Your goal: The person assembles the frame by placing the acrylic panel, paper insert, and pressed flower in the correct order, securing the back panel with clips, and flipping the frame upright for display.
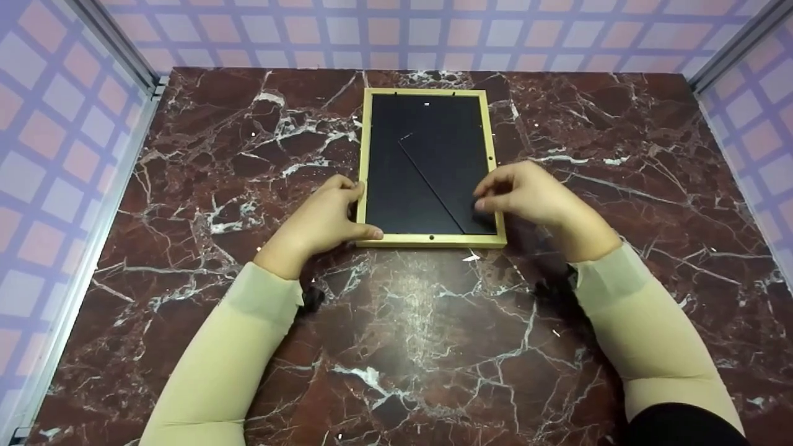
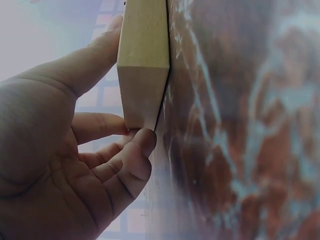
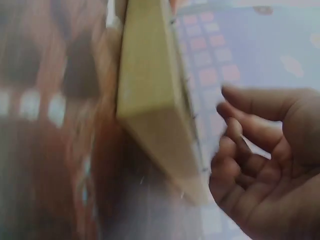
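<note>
The picture frame (image 1: 437, 161) is lying flat on the desk (image 1: 396, 347), its black backing (image 1: 409, 198) facing up, presumably for access. The left hand (image 1: 325, 217) is pinching the near left corner, thumb on top, fingers against the side, apparently steadying it. The right hand (image 1: 530, 195) is hovering by the right edge, fingers bent; whether they are pinching anything cannot be told. The right wrist view is revealing a gap above the rim, which the head view is leaving unclear.

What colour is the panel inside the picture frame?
The panel is black, inside a pale yellow frame; it shows best in the head view.
</note>
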A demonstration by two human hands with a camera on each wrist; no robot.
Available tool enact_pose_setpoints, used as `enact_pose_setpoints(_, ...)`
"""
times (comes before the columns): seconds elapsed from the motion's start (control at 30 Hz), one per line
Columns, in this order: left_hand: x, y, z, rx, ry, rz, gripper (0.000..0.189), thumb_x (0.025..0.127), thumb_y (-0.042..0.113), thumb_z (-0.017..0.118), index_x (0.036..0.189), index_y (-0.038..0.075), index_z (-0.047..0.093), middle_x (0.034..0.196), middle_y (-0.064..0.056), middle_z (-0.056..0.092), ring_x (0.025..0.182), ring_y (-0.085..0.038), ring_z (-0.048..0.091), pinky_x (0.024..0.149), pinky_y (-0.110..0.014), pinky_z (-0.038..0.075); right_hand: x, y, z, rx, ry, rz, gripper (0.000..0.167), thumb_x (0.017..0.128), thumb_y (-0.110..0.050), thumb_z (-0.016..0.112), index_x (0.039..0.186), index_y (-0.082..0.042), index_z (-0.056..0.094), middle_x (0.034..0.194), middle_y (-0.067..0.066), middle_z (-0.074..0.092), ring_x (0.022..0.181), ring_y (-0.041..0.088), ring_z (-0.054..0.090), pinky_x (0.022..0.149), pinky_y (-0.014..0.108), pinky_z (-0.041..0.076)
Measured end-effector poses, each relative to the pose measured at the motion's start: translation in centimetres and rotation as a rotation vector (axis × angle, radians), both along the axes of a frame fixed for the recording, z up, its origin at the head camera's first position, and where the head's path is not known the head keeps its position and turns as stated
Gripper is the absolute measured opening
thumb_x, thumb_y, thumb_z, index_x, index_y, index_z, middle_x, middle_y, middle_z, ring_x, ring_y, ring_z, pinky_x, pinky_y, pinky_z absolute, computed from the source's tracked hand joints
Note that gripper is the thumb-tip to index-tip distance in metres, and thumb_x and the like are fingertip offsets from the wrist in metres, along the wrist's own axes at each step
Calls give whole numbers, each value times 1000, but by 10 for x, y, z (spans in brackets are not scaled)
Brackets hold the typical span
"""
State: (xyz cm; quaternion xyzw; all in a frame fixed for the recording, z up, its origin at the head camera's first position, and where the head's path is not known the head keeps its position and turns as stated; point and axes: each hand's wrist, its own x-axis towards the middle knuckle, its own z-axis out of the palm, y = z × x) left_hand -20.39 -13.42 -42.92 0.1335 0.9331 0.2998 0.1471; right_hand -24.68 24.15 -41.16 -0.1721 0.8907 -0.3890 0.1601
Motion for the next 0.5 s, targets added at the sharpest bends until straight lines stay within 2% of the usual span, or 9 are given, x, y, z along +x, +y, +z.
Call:
enact_pose_setpoints(0.13,0,0,0,-5,-1,4,116,87,48,98,172,0,36,159,-19,52,141,-35,57,132,-52,45,12,-12,5,64,59,152,28,91,-14,93,118,-9,87,113,10,80,102,21,69,93,31,57)
enact_pose_setpoints(0.2,1,0,1,-9,-2,6,116,87,49,98,172,0,36,161,-19,51,144,-36,56,133,-52,44,17,-18,5,110,88,193,33,89,-14,94,121,-9,86,117,13,77,105,27,67,97,39,55)
enact_pose_setpoints(0.33,1,0,2,-11,-5,5,117,87,50,98,172,1,36,163,-20,50,148,-37,55,135,-52,42,23,-26,0,193,112,195,38,86,-14,92,123,-8,85,123,12,75,108,31,67,99,45,55)
enact_pose_setpoints(0.5,1,0,3,-10,-12,4,117,86,51,98,173,1,36,162,-19,50,145,-36,55,134,-51,43,22,-27,-4,214,122,184,37,85,-16,91,121,-7,85,124,14,75,109,34,68,101,49,56)
